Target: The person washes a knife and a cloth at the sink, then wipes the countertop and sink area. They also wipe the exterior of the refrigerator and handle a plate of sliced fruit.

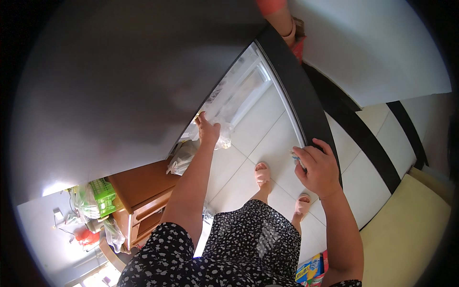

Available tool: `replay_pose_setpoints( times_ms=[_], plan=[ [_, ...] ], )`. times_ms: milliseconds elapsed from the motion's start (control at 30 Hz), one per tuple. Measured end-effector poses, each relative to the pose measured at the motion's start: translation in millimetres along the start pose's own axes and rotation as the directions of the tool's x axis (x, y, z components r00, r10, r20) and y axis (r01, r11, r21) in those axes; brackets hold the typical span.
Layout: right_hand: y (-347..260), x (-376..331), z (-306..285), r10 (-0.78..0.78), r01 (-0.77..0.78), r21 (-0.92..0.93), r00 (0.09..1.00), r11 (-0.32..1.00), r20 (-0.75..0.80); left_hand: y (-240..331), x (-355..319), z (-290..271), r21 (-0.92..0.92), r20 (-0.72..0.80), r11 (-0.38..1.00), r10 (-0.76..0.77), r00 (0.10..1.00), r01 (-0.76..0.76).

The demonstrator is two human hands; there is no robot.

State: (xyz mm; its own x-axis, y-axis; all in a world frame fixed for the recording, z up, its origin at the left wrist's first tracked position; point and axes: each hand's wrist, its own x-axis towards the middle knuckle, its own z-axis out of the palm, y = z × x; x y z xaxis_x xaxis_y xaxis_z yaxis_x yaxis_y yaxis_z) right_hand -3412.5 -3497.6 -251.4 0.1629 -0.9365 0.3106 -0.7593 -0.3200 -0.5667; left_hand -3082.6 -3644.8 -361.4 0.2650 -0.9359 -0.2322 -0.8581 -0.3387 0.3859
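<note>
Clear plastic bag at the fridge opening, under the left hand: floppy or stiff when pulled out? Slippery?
Likely floppy: the clear plastic bag is crumpled and sags around the left hand. Probably light, since the thin film bunches rather than keeping any shape; its contents are not visible. Its glossy surface suggests it may slide in the fingers, so a pinch on a bunched fold seems safer.

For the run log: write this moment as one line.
left hand: on clear bag in fridge | right hand: grip on fridge door edge | door open

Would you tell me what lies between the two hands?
In the head view, bare floor tiles show between the left hand and right hand.
</note>
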Motion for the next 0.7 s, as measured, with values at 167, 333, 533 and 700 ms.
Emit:
replay_pose_setpoints(
  times_ms=[167, 333, 533, 700],
  plan=[
    [1.5, 0.7, -4.5, -0.017, 0.017, 0.004, 1.000, 1.000, 0.022, -25.3, -8.3, -9.4, 0.000, -0.037, 0.995, 0.099, 0.994, -0.099],
    [1.6, 0.0, -4.4, -0.024, 0.024, 0.016, 1.000, 1.000, -0.013, -81.0, -57.8, -28.0, -0.459, 0.381, 0.777, -0.265, 0.886, 0.430],
    [3.8, -1.4, -2.6, -0.019, 0.021, 0.035, 0.999, 0.999, -0.030, -98.5, -158.9, -37.3, -0.544, 0.783, -0.192, 0.235, 0.576, 0.817],
    [2.2, 2.5, -6.6, 0.004, -0.004, 0.043, 1.000, 0.999, -0.013, -48.9, -182.4, -28.7, -0.736, 0.647, -0.127, 0.159, 0.746, 0.665]
  ],
)
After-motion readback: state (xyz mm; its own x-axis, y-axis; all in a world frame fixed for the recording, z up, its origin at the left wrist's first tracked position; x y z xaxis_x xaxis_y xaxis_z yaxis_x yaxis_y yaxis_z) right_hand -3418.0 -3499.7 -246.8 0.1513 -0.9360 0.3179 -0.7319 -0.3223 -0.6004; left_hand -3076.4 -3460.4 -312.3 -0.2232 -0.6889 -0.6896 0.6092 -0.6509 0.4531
